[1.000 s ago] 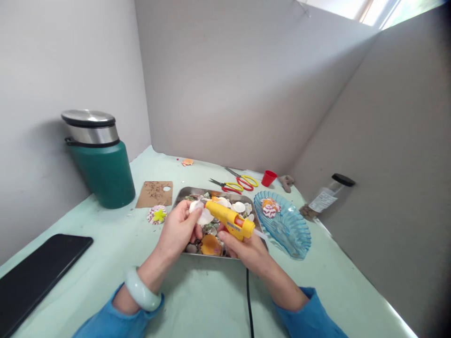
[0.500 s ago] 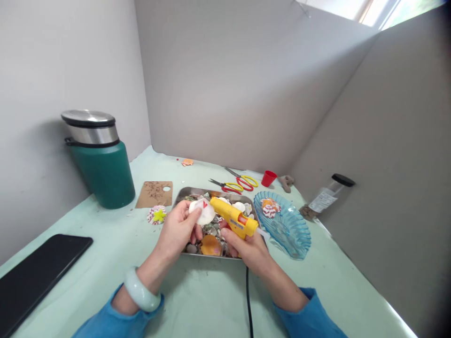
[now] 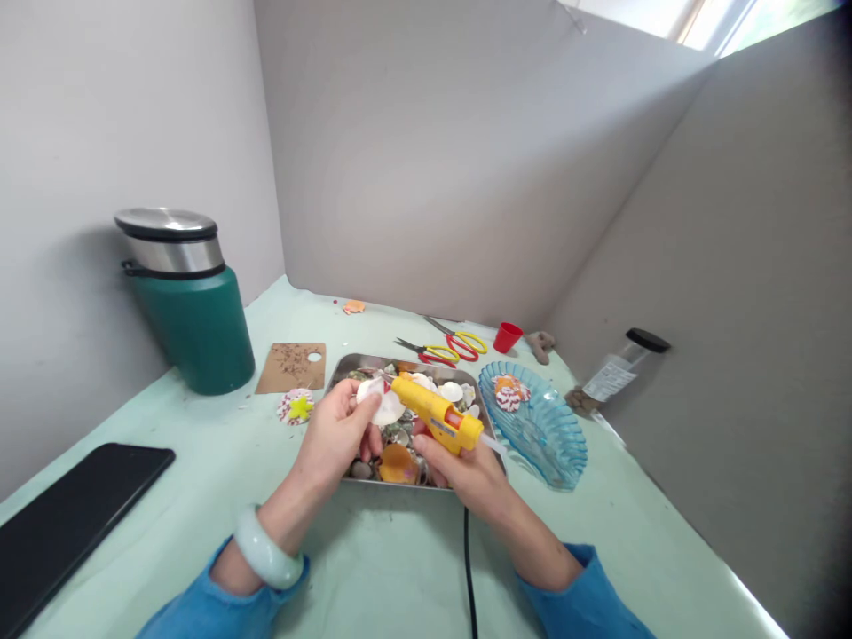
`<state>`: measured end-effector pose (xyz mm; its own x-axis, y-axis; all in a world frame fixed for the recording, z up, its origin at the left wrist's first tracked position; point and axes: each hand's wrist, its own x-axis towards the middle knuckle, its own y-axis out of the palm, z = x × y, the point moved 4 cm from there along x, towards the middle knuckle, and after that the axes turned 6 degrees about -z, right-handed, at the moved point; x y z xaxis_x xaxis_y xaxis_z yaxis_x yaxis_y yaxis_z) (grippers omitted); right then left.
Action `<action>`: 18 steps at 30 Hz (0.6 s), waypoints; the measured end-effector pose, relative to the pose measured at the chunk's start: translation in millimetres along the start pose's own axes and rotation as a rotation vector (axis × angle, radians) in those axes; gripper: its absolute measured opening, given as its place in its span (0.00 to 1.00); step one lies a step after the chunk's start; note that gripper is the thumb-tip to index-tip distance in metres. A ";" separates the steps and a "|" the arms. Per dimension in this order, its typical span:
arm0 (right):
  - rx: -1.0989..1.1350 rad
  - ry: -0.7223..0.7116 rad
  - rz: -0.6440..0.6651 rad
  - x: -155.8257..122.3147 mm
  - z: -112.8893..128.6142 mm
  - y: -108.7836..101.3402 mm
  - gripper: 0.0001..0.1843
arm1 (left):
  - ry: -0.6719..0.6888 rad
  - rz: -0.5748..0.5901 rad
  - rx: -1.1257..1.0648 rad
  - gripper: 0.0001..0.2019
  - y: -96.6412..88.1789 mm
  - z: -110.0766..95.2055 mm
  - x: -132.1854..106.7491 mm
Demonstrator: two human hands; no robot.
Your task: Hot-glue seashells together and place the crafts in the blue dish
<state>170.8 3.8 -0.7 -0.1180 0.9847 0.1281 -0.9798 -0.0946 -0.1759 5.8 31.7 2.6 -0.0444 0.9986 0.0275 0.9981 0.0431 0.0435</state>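
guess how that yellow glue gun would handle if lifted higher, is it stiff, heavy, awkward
The yellow glue gun looks like moulded plastic, so it's probably stiff and fairly light. The black cord below the right hand seems to be its own and might tug. The translucent stick poking out behind could catch on things.

Head-worn view, forward and down

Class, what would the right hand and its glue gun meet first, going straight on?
Probably the white shell in the left hand, just ahead of the glue gun; whether they touch is unclear.
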 end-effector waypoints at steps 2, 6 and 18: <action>0.012 0.002 0.024 0.0 0.0 1.2 0.12 | -0.002 -0.011 -0.001 0.14 0.1 -1.1 -0.2; 0.020 -0.015 0.009 0.3 2.2 1.0 0.12 | -0.007 0.008 -0.005 0.15 1.8 -3.4 -1.3; -0.030 -0.057 -0.010 1.3 2.0 -1.5 0.11 | -0.010 0.006 -0.060 0.13 -0.5 -2.8 -0.9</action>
<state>171.8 5.0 1.7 -0.1183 0.9756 0.1852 -0.9759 -0.0798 -0.2031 5.3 30.8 5.4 -0.0372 0.9992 0.0176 0.9940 0.0352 0.1033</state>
